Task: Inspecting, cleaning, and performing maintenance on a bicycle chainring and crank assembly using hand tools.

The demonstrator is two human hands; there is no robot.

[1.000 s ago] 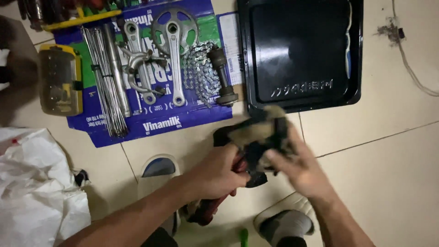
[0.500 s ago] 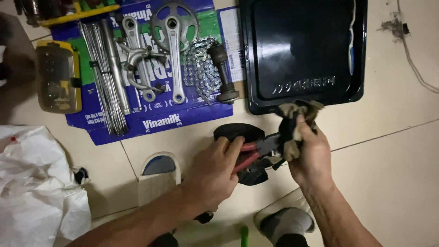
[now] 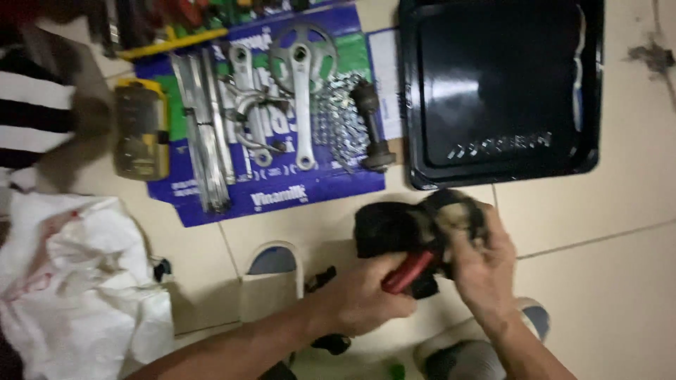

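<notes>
Head view: left hand fingers wrapped round red-handled tool; right hand fingers pinching dirty rag against it.

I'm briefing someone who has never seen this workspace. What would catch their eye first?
Low in the middle, the left hand grips a red-handled tool while the right hand presses a dirty rag on its dark head. Above them, a black tray lies on the tiled floor, and to its left, bicycle cranks and a chain lie on a blue sheet.
</notes>
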